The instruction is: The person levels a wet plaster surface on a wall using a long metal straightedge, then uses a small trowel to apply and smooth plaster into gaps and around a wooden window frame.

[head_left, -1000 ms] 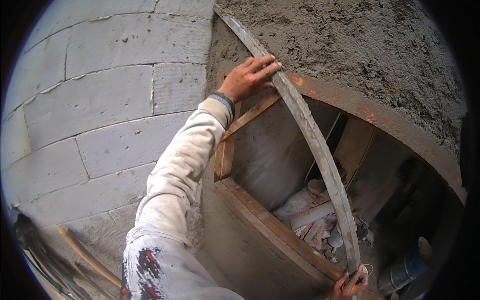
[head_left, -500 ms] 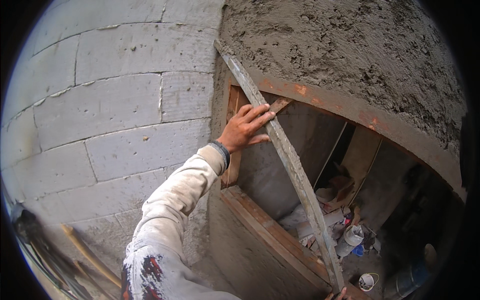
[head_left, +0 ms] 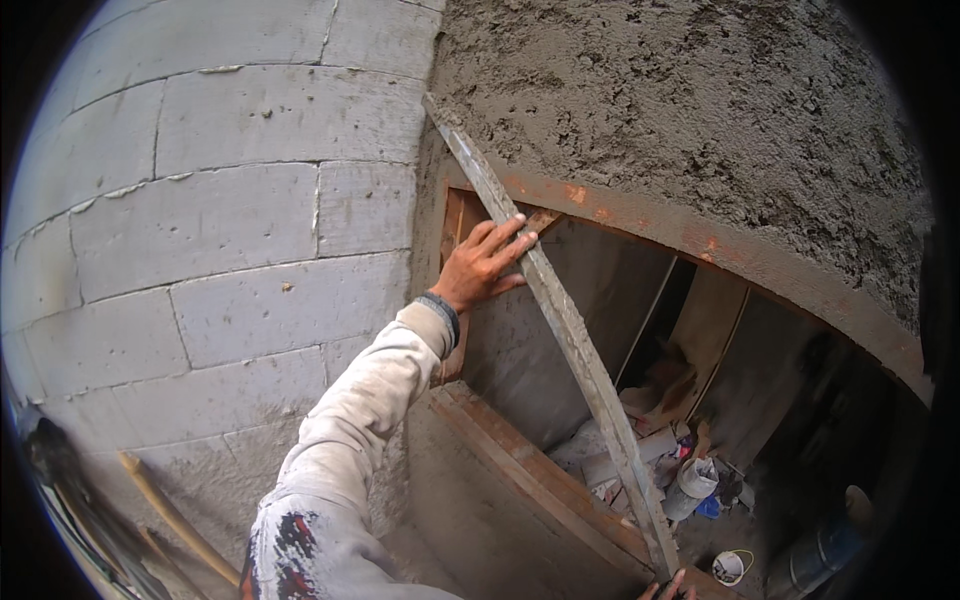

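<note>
A long, mortar-crusted straightedge (head_left: pixel 585 370) runs diagonally across a wood-framed opening (head_left: pixel 485 430), its upper end against wet grey plaster (head_left: pixel 680 90) near a block wall (head_left: pixel 236 220). My left hand (head_left: pixel 482 262) holds the straightedge in its upper half, fingers over the bar and thumb alongside it, in front of the opening's upper left corner. My right hand (head_left: pixel 668 588) grips its lower end at the bottom edge, mostly out of frame.
Rubble (head_left: pixel 640 445), sacks and buckets (head_left: pixel 732 565) lie in the dim room beyond the opening. A blue cylinder (head_left: pixel 815 555) stands at lower right. Wooden handles (head_left: pixel 170 505) and dark items (head_left: pixel 50 475) lean at lower left beside the block wall.
The straightedge's upper end sits lower relative to the opening, and my left hand has come down with it. The lower end and my right hand have shifted left and lower in view.
</note>
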Demonstrator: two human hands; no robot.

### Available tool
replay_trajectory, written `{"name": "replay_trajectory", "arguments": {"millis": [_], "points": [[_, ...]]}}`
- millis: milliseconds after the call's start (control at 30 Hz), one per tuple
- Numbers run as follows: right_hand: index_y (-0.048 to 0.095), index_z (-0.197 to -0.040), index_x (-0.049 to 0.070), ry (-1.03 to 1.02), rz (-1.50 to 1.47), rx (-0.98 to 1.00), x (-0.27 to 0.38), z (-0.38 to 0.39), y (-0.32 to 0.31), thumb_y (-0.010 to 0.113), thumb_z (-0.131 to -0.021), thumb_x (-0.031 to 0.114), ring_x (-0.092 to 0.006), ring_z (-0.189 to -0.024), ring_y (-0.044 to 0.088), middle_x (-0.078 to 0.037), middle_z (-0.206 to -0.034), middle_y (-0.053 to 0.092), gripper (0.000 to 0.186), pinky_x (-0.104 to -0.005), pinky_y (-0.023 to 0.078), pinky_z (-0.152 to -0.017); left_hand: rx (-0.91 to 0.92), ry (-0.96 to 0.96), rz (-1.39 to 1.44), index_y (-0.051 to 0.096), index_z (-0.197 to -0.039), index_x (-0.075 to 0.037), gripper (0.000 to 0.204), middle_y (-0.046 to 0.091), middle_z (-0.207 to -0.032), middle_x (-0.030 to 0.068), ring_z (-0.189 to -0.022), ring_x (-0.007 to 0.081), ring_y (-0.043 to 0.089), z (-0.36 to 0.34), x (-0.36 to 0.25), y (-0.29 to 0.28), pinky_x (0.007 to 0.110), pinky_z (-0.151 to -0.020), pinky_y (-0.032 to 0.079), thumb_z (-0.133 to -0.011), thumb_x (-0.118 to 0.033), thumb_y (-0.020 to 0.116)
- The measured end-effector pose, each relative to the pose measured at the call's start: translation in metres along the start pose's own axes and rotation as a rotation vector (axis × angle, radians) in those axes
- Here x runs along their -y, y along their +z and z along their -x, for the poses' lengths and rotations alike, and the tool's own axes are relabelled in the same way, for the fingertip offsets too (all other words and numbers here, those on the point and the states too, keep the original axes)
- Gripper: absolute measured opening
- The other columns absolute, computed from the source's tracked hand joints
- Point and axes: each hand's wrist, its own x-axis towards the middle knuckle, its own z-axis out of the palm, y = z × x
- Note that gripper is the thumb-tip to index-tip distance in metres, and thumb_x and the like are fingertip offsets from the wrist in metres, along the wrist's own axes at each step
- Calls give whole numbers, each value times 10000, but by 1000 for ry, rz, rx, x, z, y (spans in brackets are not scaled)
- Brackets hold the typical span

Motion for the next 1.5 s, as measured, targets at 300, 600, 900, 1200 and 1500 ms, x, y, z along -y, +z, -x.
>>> {"name": "replay_trajectory", "arguments": {"millis": [300,600,900,1200,1500], "points": [[539,-1226,110,123,-44,-76,32,-57,17,623,-696,150,-324,-934,460,-161,-1049,476,538,-447,331,-808,112,30,-17,284,-1379,-274,928,111,-1463,172,-1291,401,250,-102,35,-30,465,-1023,327,-611,-597,695],[600,-1140,120,-35,-6,-112,-9,-22,9,633,-757,319,-302,-796,510,-124,-942,542,433,-462,386,-712,-80,2,371,378,-1203,-199,788,47,-1408,337,-1296,533,23,-13,-147,20,575,-1041,161,-585,-552,716],[613,-1118,119,-115,-131,73,-70,-6,-27,618,-798,382,-322,-756,560,-142,-877,594,414,-424,437,-678,-43,18,350,390,-1131,-194,720,5,-1383,382,-1280,564,0,-31,-149,10,597,-1028,130,-595,-552,710],[564,-1178,93,48,-360,82,-18,-78,-13,634,-792,247,-304,-813,478,-136,-868,513,422,-399,400,-691,132,108,198,354,-1291,-203,779,-66,-1457,226,-1328,459,-64,-117,-48,-10,545,-1052,151,-665,-555,654],[552,-1188,123,98,-379,189,-35,-36,-4,656,-761,293,-316,-815,496,-140,-898,510,471,-415,387,-708,-377,-749,743,42,-1373,91,820,-56,-1462,227,-1360,350,-50,-99,-198,10,402,-1097,-1,-785,-210,528]]}}
